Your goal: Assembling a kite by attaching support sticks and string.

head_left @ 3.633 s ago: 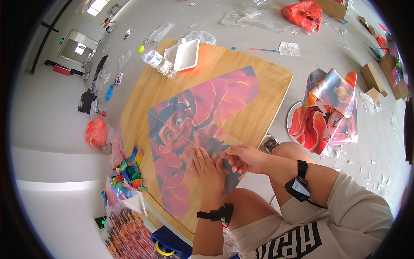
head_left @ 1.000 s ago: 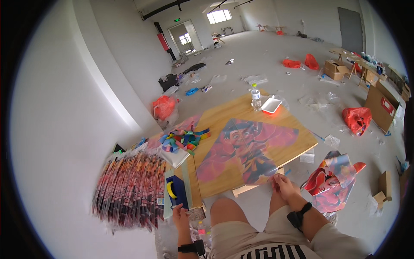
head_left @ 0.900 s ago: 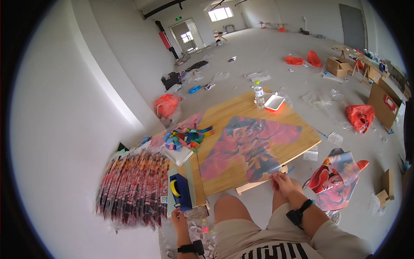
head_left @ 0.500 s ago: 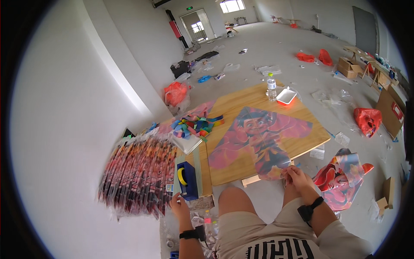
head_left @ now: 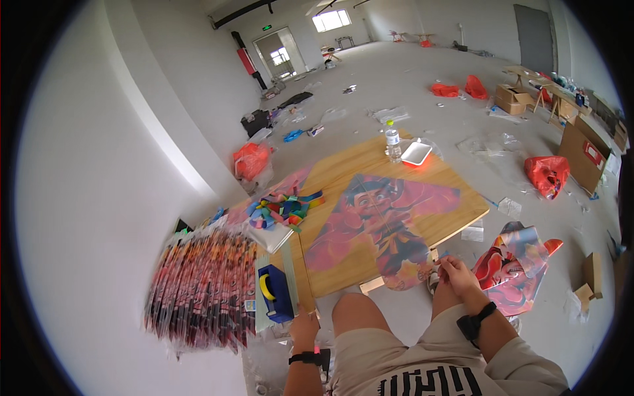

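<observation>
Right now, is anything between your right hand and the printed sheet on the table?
Nothing visible blocks the right hand; it is close beside the near end of the printed sheet, though contact is unclear.

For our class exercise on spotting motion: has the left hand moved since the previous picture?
Yes: against the blue tape dispenser, the left hand has moved rightward, from below its left side to below its right.
</observation>
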Tool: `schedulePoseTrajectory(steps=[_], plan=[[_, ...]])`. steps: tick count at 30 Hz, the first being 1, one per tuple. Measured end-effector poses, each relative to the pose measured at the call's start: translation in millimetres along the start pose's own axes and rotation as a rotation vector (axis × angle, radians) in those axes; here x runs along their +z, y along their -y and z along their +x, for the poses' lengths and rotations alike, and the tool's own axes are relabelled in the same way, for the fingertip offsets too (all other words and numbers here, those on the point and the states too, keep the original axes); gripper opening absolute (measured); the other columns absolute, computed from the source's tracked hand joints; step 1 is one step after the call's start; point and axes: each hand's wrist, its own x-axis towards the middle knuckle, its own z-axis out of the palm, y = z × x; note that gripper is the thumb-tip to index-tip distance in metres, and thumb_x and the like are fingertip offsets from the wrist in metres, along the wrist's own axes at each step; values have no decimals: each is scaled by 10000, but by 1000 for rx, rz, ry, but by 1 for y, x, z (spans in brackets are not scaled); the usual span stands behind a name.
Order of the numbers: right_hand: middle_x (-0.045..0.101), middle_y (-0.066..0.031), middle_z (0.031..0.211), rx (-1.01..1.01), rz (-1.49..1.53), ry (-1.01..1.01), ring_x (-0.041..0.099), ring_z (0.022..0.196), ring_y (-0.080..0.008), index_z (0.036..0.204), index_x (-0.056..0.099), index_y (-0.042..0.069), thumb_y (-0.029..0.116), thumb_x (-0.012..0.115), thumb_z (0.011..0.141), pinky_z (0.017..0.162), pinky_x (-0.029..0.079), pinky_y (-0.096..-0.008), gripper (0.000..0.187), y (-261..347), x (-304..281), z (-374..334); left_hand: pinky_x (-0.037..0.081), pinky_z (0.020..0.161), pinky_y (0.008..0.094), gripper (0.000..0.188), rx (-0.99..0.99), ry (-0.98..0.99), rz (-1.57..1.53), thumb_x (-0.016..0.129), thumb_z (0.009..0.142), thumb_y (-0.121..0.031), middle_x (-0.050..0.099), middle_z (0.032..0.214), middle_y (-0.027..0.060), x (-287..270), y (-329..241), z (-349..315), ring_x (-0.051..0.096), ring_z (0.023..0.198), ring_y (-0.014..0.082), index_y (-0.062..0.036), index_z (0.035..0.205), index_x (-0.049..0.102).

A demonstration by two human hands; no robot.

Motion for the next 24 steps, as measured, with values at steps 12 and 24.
schedulePoseTrajectory(steps=[12,24], plan=[[583,-22,754,-26,34,-29,543,587,-111,1042,632,54,277,470,1046,550,432,-236,274,-8,-16,5,525,650,479,229,17,-185,-305,609,903,-269,692,748,156,24,-14,-10,682,733,371,-76,1003,681],[588,-30,760,-18,88,11,556,620,-129,1038,622,48,257,461,1044,591,442,-247,264,-3,-6,9,484,629,283,161,-334,770,-1786,598,972,-187,620,1009,38,32,-109,1,629,798,166,-85,1095,617]])
